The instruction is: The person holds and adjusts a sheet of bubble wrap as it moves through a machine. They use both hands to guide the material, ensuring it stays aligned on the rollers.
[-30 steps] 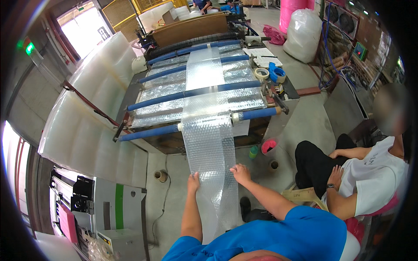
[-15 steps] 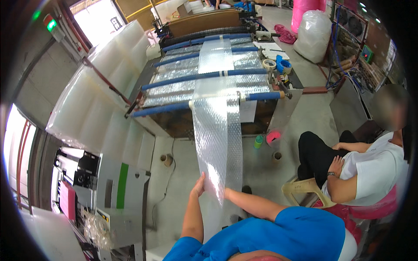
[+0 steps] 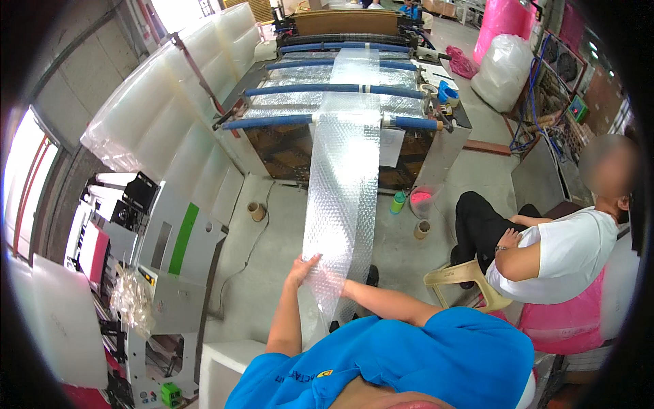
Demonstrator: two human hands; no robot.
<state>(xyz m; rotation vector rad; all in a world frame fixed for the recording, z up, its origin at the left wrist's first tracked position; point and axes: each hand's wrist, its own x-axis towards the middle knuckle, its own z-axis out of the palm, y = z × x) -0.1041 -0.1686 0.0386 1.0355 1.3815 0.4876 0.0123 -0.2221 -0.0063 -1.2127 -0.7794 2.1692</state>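
A long strip of clear bubble wrap (image 3: 344, 184) hangs from the front blue roller (image 3: 269, 123) of a machine and runs down toward me. My left hand (image 3: 302, 270) grips its left edge, with the thumb on the front face. Behind the film is my right hand (image 3: 334, 281), reaching in from the right side; it shows only faintly through the plastic, so its fingers are hard to make out. Below my hands the strip narrows and trails down in front of my blue shirt.
To the right a person (image 3: 569, 255) sits on a beige plastic chair (image 3: 453, 275). Large wrapped rolls (image 3: 163, 88) line the left, beyond a grey machine with a green stripe (image 3: 184, 238). A green bottle (image 3: 397, 202) and cardboard cores (image 3: 256, 211) stand on the floor.
The view has shifted, and the machine appears higher and further right. The strip looks broader and less folded over between my hands, which remain at it.
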